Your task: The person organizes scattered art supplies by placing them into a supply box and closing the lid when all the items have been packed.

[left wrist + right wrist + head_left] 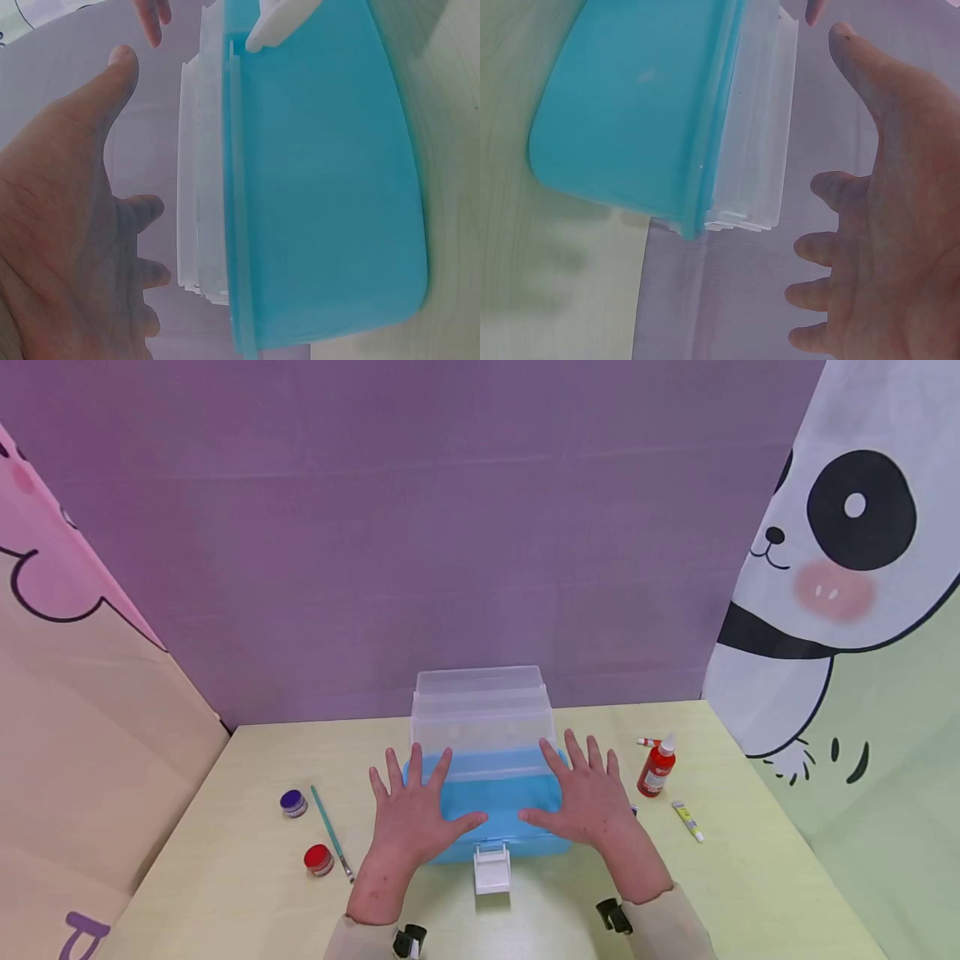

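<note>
A blue plastic box (pixel 502 802) stands in the middle of the table with its clear lid (pixel 483 706) raised at the back. Its white latch (pixel 492 870) hangs down at the front. My left hand (pixel 411 814) is spread above the box's left side, fingers straight and holding nothing. Over the right side my right hand (pixel 588 797) is spread the same way. Both wrist views show the box wall (pixel 322 187) below the hands, with space between palm and box. My wrists and hands cover parts of the box's rim.
On the left lie a purple-lidded jar (pixel 293 803), a red-lidded jar (pixel 318 860) and a green paintbrush (pixel 332 831). To the right are a red bottle (pixel 657 768), a yellow tube (pixel 687 821) and a red-and-white tube (pixel 648 742). A purple cloth wall (pixel 480 543) rises behind.
</note>
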A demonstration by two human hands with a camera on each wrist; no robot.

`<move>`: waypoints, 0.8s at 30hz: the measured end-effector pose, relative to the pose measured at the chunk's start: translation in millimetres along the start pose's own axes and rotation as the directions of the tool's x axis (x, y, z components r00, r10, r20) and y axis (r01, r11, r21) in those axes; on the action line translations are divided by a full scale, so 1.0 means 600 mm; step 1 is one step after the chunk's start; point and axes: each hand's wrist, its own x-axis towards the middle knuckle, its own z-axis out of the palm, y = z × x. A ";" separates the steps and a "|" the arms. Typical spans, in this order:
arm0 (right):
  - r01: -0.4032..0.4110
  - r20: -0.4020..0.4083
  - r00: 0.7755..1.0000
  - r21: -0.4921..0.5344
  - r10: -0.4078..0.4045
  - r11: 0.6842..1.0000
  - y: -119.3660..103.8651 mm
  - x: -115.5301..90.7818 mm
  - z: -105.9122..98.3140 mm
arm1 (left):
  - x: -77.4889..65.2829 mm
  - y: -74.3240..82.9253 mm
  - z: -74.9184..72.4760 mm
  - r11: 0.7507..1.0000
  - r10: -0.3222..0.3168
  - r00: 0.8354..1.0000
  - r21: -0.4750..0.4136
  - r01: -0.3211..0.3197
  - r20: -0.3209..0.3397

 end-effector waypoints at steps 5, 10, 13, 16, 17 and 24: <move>-0.002 0.001 1.000 0.016 0.002 1.000 0.002 0.000 0.002 | -0.002 0.000 0.001 1.000 0.004 1.000 -0.005 -0.004 0.001; -0.012 0.005 1.000 0.023 0.011 1.000 0.007 0.000 0.005 | -0.004 -0.001 0.003 1.000 0.000 1.000 -0.005 0.000 0.013; -0.019 0.017 1.000 0.027 0.019 0.999 0.011 -0.001 0.007 | -0.005 -0.003 0.004 1.000 -0.003 1.000 -0.014 0.003 0.010; -0.020 0.022 1.000 0.047 0.019 0.999 0.015 -0.003 0.010 | -0.009 -0.004 0.006 1.000 -0.004 1.000 -0.030 0.004 0.000; -0.022 0.024 1.000 0.054 0.020 0.998 0.017 -0.004 0.011 | -0.010 -0.005 0.008 0.999 -0.003 1.000 -0.038 0.003 -0.001; -0.027 0.016 1.000 0.073 0.025 0.997 0.027 -0.008 0.021 | -0.016 -0.016 0.022 0.998 -0.018 1.000 -0.066 0.019 0.019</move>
